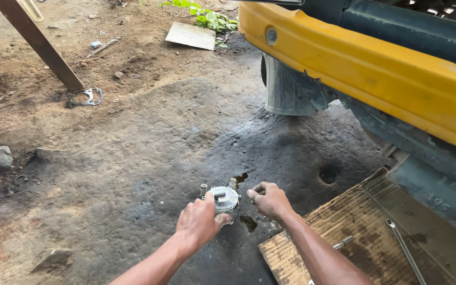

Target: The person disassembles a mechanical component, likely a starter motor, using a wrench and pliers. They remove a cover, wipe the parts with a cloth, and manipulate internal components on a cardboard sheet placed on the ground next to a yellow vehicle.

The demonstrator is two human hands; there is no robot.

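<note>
**Two hands close on a small engine part on oil-dark ground**

A person crouched beside a yellow vehicle [365, 68] works a round grey metal unit [225, 200] that sits on the stained dirt, low and just left of centre in the head view. The left hand [199, 221] grasps the unit from about 7 o'clock, thumb lying over its domed top and fingers wrapped under the near side. The right hand [269, 200] lies at the unit's 3 o'clock, just beside it, fingers curled into a loose fist; whether they pinch a small fitting on that side cannot be told. The left hand is the nearer, already on the part. The unit stands roughly upright, its dome facing the camera, with short stubs [203, 189] rising at its 11 and 1 o'clock edges. A dark wet patch [249, 222] spreads at its 5 o'clock. Flattened cardboard [360, 221] lies at 4 o'clock with a long spanner [405, 250] on it. A loose gasket [86, 98] rests far off at 10 o'clock
</note>
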